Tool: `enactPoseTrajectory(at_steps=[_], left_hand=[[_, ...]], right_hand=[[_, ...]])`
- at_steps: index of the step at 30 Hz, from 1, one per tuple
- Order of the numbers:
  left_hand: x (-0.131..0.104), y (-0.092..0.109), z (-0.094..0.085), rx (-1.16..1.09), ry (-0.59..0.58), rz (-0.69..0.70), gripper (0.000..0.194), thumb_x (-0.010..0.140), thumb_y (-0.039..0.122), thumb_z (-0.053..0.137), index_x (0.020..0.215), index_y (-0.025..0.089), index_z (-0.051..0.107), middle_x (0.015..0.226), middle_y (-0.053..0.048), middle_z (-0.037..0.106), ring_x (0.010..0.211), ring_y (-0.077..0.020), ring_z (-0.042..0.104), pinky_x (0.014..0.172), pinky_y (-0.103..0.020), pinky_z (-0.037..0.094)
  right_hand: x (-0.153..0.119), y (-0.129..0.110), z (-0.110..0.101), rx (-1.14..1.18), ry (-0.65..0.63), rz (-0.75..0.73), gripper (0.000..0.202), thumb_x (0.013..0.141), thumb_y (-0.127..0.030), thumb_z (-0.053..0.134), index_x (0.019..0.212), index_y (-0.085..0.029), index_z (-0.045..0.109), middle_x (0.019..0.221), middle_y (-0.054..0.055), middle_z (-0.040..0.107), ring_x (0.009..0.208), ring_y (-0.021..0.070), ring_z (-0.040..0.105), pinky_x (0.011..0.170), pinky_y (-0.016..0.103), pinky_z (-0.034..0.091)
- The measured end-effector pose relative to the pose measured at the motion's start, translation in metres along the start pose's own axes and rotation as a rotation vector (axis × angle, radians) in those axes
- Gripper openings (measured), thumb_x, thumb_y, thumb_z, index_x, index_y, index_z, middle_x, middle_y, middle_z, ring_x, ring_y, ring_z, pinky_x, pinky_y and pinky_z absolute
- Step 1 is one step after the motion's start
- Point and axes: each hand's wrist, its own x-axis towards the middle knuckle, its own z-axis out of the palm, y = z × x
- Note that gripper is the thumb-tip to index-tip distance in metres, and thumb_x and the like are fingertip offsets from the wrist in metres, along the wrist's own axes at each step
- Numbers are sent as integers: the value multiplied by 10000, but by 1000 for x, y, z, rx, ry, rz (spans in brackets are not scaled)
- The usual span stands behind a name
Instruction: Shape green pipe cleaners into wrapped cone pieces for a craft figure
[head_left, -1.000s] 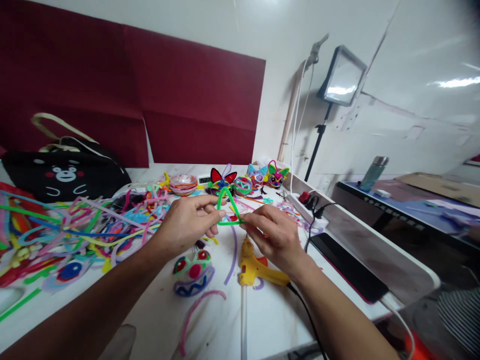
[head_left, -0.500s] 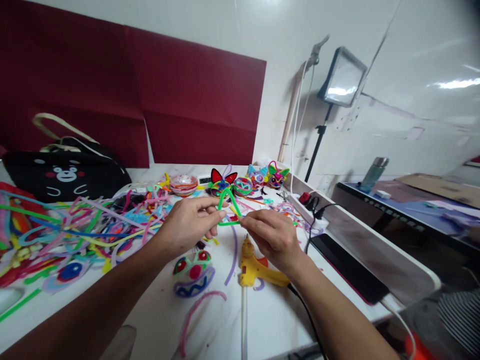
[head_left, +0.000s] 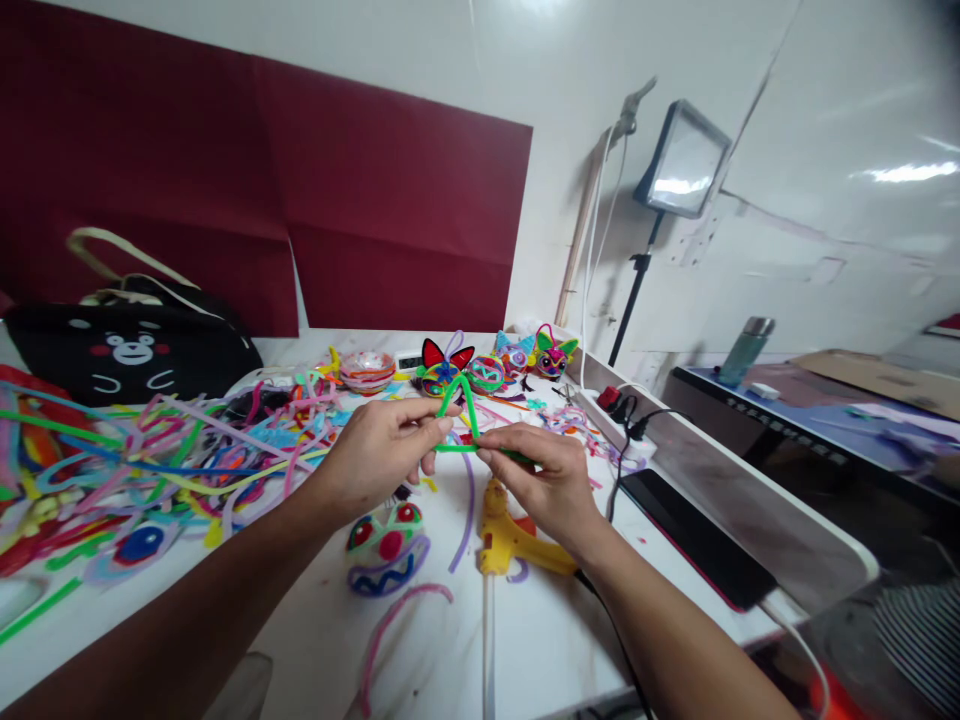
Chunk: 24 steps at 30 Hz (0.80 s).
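Observation:
A green pipe cleaner (head_left: pixel 471 408), bent into a triangle, is held up between my two hands above the table. My left hand (head_left: pixel 394 440) pinches its left side between thumb and fingers. At the lower right corner, my right hand (head_left: pixel 544 470) grips it, and a green end shows along the fingers. Below the right hand lies a yellow glue gun (head_left: pixel 499 540) with a glue stick poking out towards me. A pipe-cleaner face (head_left: pixel 388 548) with red eyes, a red nose and a blue zigzag mouth lies below my left hand. Purple (head_left: pixel 466 510) and pink (head_left: pixel 390 625) pipe cleaners lie nearby.
Tangled pipe cleaners (head_left: pixel 202 455) cover the left side before a black bag (head_left: pixel 131 345). Finished colourful heads (head_left: pixel 553 355) and a bowl (head_left: pixel 367 372) stand at the back. A phone (head_left: pixel 697 535) and a power strip (head_left: pixel 611 415) lie along the raised right edge.
My right hand has shifted its fingers at the corner of the green triangle, and a green end now shows beside them. The left hand stays almost still.

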Motion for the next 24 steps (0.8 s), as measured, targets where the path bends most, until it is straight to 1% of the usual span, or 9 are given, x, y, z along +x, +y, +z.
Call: enactPoseTrajectory(at_steps=[4, 7, 12, 15, 16, 18, 20, 22, 24], left_hand=[[0, 0, 1, -4, -6, 0, 224, 817, 382, 561, 792, 188, 670, 502, 24, 550, 416, -119, 500, 417, -217, 395], [-1, 1, 2, 9, -17, 2, 231, 820, 383, 559, 731, 190, 652, 493, 23, 546, 413, -119, 500, 420, -219, 400], [-1, 2, 1, -20, -24, -7, 216, 826, 378, 555, 754, 188, 629, 486, 30, 547, 407, -112, 505, 415, -212, 397], [0, 5, 2, -129, -75, -6, 277, 842, 395, 535, 674, 178, 572, 482, 29, 546, 407, -98, 510, 412, -198, 388], [-1, 6, 3, -188, -87, -20, 258, 834, 395, 551, 700, 176, 572, 490, 33, 550, 408, -93, 507, 412, -194, 388], [-2, 9, 8, -310, -95, -61, 211, 781, 373, 631, 827, 171, 588, 529, 45, 568, 418, -86, 501, 410, -189, 392], [-4, 11, 15, -404, -96, -102, 311, 715, 328, 711, 945, 165, 579, 573, 52, 587, 430, -79, 499, 412, -185, 397], [-6, 11, 24, -466, -91, -132, 355, 687, 303, 740, 962, 155, 572, 589, 52, 591, 435, -72, 499, 415, -181, 396], [-8, 8, 33, -520, -64, -154, 346, 685, 307, 746, 936, 147, 569, 585, 51, 585, 442, -71, 506, 421, -179, 396]], right_hand=[[-1, 1, 0, 64, 8, 117, 110, 800, -153, 649, 868, -194, 725, 815, 56, 738, 751, 165, 684, 679, 277, 547], [-3, 3, 2, 120, 16, 229, 83, 778, -192, 676, 842, -187, 728, 771, 44, 725, 662, 145, 661, 577, 241, 521], [-4, 4, 6, 253, 45, 391, 91, 742, -224, 707, 817, -174, 716, 757, 38, 712, 593, 120, 619, 473, 209, 467], [-2, 4, 7, 315, 101, 458, 107, 712, -233, 730, 792, -168, 701, 735, 27, 699, 552, 102, 585, 433, 196, 438], [-1, 4, 7, 331, 123, 478, 114, 703, -239, 736, 783, -168, 696, 719, 21, 691, 537, 98, 572, 421, 193, 426], [0, 4, 7, 362, 160, 512, 136, 688, -255, 749, 773, -169, 687, 672, 6, 667, 507, 90, 545, 406, 191, 407], [1, 5, 7, 390, 182, 535, 163, 675, -275, 760, 770, -169, 680, 619, -12, 634, 478, 82, 516, 399, 190, 392], [1, 6, 7, 422, 195, 553, 191, 656, -282, 776, 768, -166, 673, 590, -24, 611, 459, 75, 494, 397, 188, 384], [1, 6, 7, 450, 193, 568, 221, 626, -275, 798, 766, -164, 668, 585, -29, 605, 452, 71, 486, 400, 187, 383]])
